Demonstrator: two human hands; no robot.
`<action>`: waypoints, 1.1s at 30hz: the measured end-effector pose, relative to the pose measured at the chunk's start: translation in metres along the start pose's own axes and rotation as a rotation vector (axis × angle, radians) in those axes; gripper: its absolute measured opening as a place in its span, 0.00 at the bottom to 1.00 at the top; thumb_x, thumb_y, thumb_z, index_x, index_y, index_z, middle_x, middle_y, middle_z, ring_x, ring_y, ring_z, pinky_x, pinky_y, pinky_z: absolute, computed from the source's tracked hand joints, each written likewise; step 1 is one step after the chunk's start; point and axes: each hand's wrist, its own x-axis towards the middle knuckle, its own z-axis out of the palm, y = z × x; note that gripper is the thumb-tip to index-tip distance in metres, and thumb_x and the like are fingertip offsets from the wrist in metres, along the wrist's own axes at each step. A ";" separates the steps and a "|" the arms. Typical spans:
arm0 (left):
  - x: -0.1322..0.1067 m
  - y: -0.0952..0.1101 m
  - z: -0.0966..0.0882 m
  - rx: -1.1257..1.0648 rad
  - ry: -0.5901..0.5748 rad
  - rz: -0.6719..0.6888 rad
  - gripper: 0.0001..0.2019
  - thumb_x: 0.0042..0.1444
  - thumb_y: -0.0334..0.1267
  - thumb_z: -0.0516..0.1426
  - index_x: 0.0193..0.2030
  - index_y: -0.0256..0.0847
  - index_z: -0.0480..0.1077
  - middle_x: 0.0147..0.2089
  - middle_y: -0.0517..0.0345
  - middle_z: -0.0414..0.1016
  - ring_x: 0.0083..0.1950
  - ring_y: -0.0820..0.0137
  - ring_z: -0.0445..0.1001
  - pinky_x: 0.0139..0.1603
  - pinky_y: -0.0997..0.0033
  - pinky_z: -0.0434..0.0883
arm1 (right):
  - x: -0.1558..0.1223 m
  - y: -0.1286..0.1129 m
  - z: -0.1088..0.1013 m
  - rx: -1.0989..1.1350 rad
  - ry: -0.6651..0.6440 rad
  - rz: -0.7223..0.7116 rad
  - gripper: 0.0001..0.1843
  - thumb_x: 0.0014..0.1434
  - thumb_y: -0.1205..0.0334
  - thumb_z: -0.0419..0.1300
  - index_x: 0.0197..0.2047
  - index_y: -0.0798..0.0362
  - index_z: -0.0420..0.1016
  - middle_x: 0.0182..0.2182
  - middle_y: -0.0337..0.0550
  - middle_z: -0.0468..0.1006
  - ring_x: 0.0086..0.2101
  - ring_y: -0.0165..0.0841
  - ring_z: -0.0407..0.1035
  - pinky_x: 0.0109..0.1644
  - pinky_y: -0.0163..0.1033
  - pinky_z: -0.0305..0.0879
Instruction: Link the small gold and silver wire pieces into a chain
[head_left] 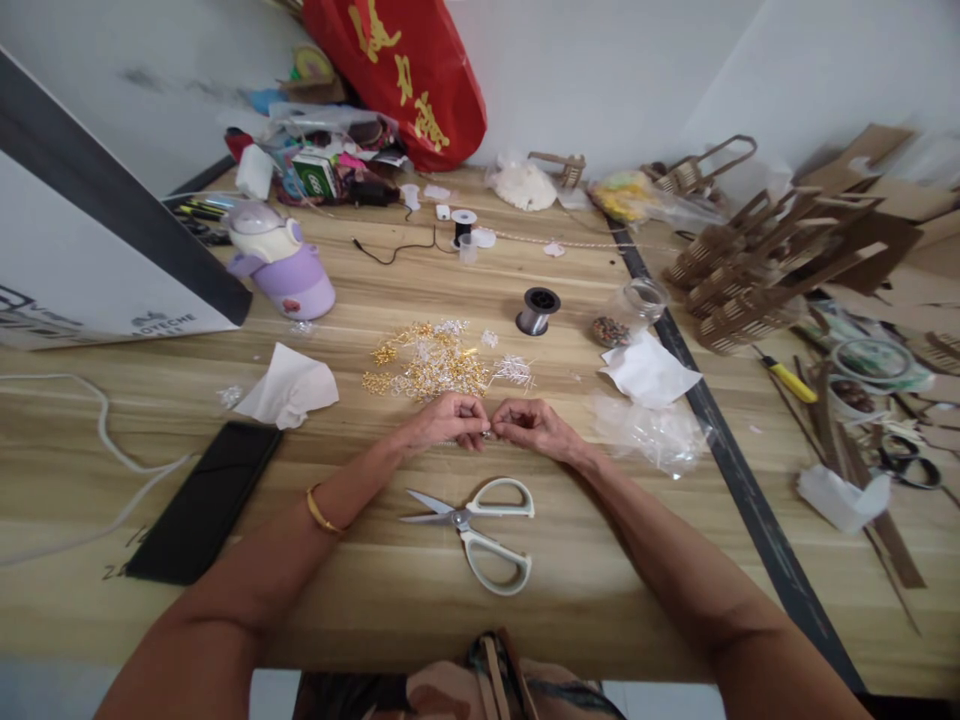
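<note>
Table (600,580): streaked wood grain
Beads (442,368): gold, clear, heaped
Left hand (454,420), right hand (536,427): fingertips nearly meeting, pinching a tiny piece (487,434)

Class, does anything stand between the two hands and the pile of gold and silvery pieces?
Nothing visible does: the pile lies just beyond the left hand and right hand. The open scissors lie on the near side of both hands, and the dark-rimmed spool stands past the pile, to the right.
</note>
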 end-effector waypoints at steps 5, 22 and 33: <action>0.000 0.001 0.000 -0.025 0.000 0.018 0.18 0.46 0.47 0.65 0.31 0.31 0.71 0.27 0.53 0.76 0.27 0.73 0.76 0.29 0.75 0.71 | 0.001 -0.001 0.002 -0.010 0.016 -0.014 0.16 0.56 0.52 0.60 0.32 0.58 0.72 0.21 0.35 0.67 0.20 0.22 0.52 0.22 0.30 0.47; 0.003 -0.003 0.000 -0.082 0.068 -0.020 0.18 0.42 0.46 0.67 0.27 0.31 0.71 0.22 0.57 0.73 0.22 0.76 0.71 0.26 0.77 0.69 | -0.005 0.007 0.012 -0.079 0.543 -0.137 0.14 0.60 0.50 0.56 0.37 0.53 0.68 0.22 0.35 0.66 0.16 0.23 0.52 0.18 0.32 0.47; 0.003 -0.005 -0.003 -0.092 0.056 0.027 0.16 0.45 0.46 0.65 0.29 0.32 0.72 0.23 0.57 0.74 0.24 0.77 0.71 0.28 0.78 0.68 | -0.006 0.015 0.019 -0.411 0.301 -0.433 0.07 0.64 0.62 0.52 0.42 0.53 0.68 0.36 0.47 0.75 0.32 0.30 0.70 0.32 0.34 0.68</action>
